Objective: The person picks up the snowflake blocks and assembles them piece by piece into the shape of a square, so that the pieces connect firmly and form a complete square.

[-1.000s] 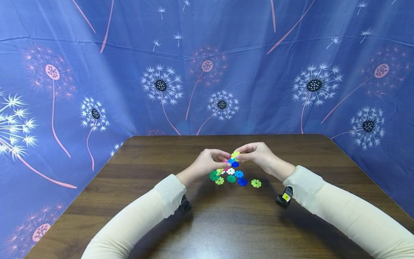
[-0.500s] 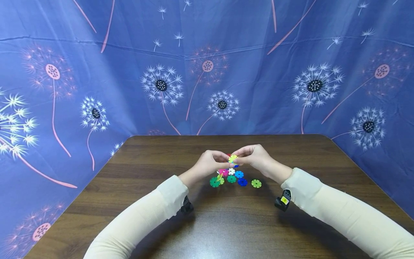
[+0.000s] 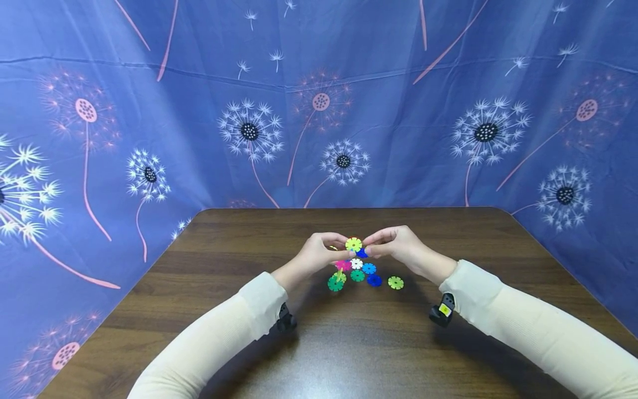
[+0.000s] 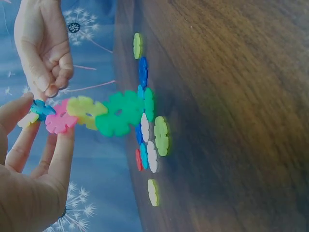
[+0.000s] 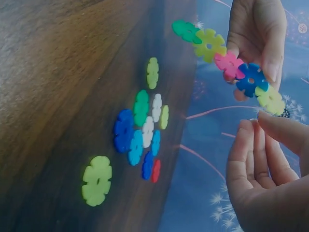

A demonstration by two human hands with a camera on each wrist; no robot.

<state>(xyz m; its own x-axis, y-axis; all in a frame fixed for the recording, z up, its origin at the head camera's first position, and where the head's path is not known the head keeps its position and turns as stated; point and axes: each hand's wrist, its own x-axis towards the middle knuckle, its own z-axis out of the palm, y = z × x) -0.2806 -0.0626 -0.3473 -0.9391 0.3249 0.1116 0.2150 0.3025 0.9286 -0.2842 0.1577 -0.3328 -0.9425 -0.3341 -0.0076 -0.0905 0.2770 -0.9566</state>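
My left hand point(image 3: 316, 254) pinches a chain of notched plastic discs slotted into one another. In the right wrist view the chain runs from a green disc point(image 5: 185, 31) through a yellow-green disc point(image 5: 209, 45), a pink disc point(image 5: 230, 65) and a blue disc point(image 5: 252, 79) to a yellow disc point(image 5: 270, 100) at its end. Thumb and fingers of the left hand are near the pink and blue discs. My right hand point(image 3: 402, 245) is close beside the yellow end disc, its fingers loosely bent and nothing visible between them.
Loose discs lie on the brown wooden table point(image 3: 239, 255) below the hands, among them a white disc point(image 3: 356, 264), a green disc point(image 3: 357, 275), a dark blue disc point(image 3: 374, 280) and a yellow-green disc point(image 3: 396, 282). A blue dandelion-print cloth point(image 3: 399, 138) hangs behind.
The right hand brought the yellow disc to the chain's blue disc, let it go and drew slightly right. The chain's green end has swung a little toward the front.
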